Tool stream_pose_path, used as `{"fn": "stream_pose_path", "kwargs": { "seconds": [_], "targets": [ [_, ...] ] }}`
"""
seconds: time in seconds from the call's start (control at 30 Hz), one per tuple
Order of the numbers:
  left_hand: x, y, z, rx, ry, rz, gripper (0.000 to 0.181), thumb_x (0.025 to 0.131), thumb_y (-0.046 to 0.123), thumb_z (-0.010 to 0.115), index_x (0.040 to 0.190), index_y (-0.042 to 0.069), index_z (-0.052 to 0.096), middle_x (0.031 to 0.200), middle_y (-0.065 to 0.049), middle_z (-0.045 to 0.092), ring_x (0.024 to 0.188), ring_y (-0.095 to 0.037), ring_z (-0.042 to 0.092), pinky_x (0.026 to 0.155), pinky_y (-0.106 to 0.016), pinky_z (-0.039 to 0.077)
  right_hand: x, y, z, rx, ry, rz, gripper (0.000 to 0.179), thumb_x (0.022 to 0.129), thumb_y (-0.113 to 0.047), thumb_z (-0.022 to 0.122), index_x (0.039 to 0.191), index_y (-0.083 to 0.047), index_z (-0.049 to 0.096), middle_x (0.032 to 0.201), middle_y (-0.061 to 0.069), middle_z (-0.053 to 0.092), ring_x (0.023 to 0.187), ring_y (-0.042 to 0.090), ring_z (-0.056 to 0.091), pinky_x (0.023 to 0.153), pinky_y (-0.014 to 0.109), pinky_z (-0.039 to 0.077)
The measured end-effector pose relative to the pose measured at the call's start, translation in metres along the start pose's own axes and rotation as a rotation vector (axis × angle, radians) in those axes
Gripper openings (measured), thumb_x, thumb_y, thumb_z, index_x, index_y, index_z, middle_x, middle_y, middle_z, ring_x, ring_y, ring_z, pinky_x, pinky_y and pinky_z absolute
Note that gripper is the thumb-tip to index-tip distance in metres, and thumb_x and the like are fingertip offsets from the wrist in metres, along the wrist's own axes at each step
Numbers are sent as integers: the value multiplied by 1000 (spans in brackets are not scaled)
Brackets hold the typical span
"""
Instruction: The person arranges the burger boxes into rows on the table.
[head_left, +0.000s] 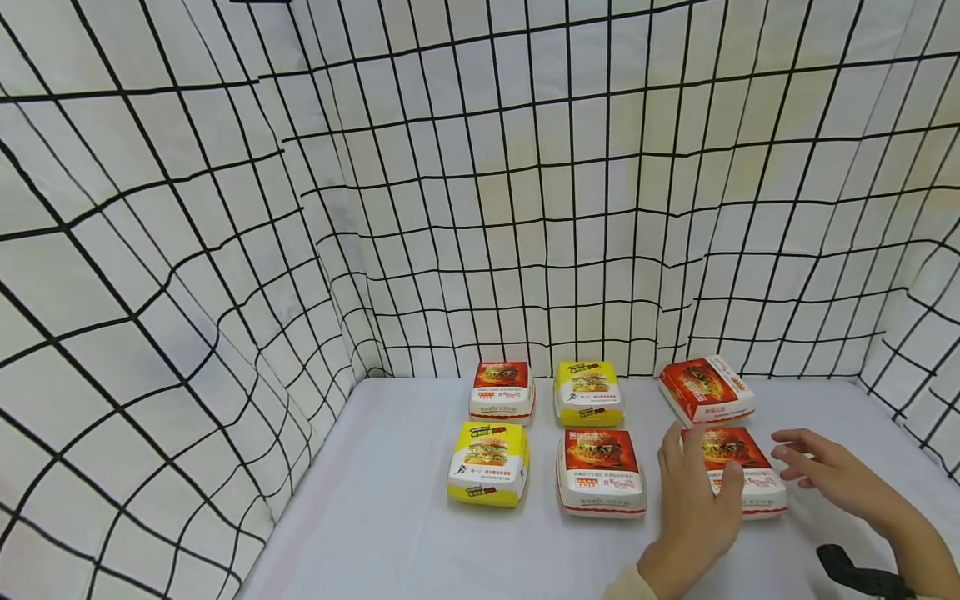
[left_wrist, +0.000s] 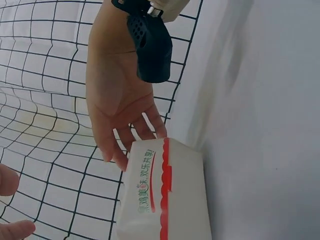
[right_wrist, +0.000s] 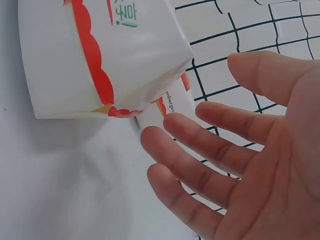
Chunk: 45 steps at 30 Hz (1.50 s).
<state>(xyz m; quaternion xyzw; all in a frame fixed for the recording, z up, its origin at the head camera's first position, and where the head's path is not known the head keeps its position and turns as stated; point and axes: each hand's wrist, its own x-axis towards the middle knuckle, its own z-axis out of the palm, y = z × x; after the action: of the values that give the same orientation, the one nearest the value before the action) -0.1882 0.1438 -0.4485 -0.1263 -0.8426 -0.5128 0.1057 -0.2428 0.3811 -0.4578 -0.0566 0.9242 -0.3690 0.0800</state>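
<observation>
A red-and-white burger box (head_left: 750, 479) lies at the right end of the front row, between the two hands. My left hand (head_left: 697, 500) is at its left side, fingers extended, covering part of its left edge in the head view. At its right side is my right hand (head_left: 840, 475), fingers spread and slightly bent. In the right wrist view, a gap shows between the right fingertips (right_wrist: 155, 137) and the white box side (right_wrist: 60, 60). The left wrist view shows the box's printed side (left_wrist: 145, 190), with two left fingertips (left_wrist: 7, 180) at the frame's edge.
Another red-and-white box (head_left: 600, 475) and a yellow box (head_left: 489, 462) lie to the left in front. Behind them are a red box (head_left: 502, 390), a yellow box (head_left: 588, 393) and a tilted red box (head_left: 707, 390). White cloth walls with black netting (head_left: 525, 208) surround the white table (head_left: 360, 500).
</observation>
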Motion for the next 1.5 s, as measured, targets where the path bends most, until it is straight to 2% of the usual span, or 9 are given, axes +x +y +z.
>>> {"fn": "stream_pose_path", "kwargs": {
  "seconds": [0.13, 0.37, 0.5, 0.6, 0.67, 0.83, 0.93, 1.13, 1.5],
  "targets": [
    [7, -1, -9, -69, 61, 67, 41, 100, 31, 60, 140, 27, 50, 140, 5, 48, 132, -11, 46, 105, -35, 48, 1, 0, 1, 8, 55, -16, 53, 112, -30, 40, 145, 10, 40, 129, 31, 61, 87, 2, 64, 73, 27, 56],
    [33, -2, -35, -169, 57, 49, 27, 98, 26, 62, 125, 24, 60, 118, 9, 63, 113, -4, 57, 92, -24, 48, -1, -11, 4, 56, 112, -49, 55, 111, -34, 41, 146, 8, 40, 133, 32, 58, 88, -8, 60, 75, 24, 57],
    [54, 2, -50, -100, 37, 79, 21, 98, 25, 63, 119, 23, 66, 106, 8, 66, 99, 1, 56, 83, -17, 45, -6, -22, 2, 45, 169, -106, 50, 111, -31, 43, 144, 6, 43, 129, 26, 62, 89, -11, 58, 75, 21, 56],
    [69, 10, -56, -6, 33, 87, 18, 97, 26, 66, 114, 24, 69, 99, 11, 66, 91, 2, 56, 76, -16, 44, -9, -27, -4, 30, 232, -156, 44, 110, -27, 45, 141, 4, 47, 117, -4, 68, 90, -14, 56, 73, 16, 53],
    [79, 14, -57, 50, 23, 90, 16, 96, 26, 67, 112, 23, 70, 97, 11, 67, 84, 1, 54, 71, -17, 42, -8, -29, -9, 18, 265, -185, 40, 110, -24, 46, 139, 3, 48, 115, -8, 66, 90, -16, 54, 72, 14, 52],
    [99, 17, -52, 157, -23, 42, 15, 95, 27, 70, 110, 25, 69, 97, 12, 67, 79, 1, 53, 65, -17, 43, 5, -36, -20, -10, 258, -170, 43, 110, -27, 44, 139, 5, 48, 128, 28, 61, 88, -20, 49, 71, 14, 51],
    [109, 16, -46, 214, -54, -19, 15, 93, 29, 73, 108, 26, 69, 96, 14, 66, 81, 0, 54, 66, -20, 44, 16, -39, -25, -43, 242, -123, 49, 110, -32, 44, 140, 7, 46, 131, 32, 58, 91, -9, 54, 71, 21, 51],
    [124, 6, -32, 327, -104, -105, 21, 91, 35, 76, 109, 27, 69, 102, 12, 68, 85, -4, 57, 67, -24, 45, 34, -37, -34, -79, 201, -65, 55, 110, -34, 44, 140, 12, 40, 128, 36, 53, 107, 43, 60, 73, 35, 53],
    [131, -9, -8, 387, -165, -187, 33, 89, 40, 79, 118, 27, 69, 113, 11, 69, 101, -8, 63, 81, -29, 52, 69, -28, -31, -85, 90, 8, 64, 108, -37, 46, 142, 16, 32, 138, 46, 39, 121, 60, 45, 88, 63, 50]
  ]
}}
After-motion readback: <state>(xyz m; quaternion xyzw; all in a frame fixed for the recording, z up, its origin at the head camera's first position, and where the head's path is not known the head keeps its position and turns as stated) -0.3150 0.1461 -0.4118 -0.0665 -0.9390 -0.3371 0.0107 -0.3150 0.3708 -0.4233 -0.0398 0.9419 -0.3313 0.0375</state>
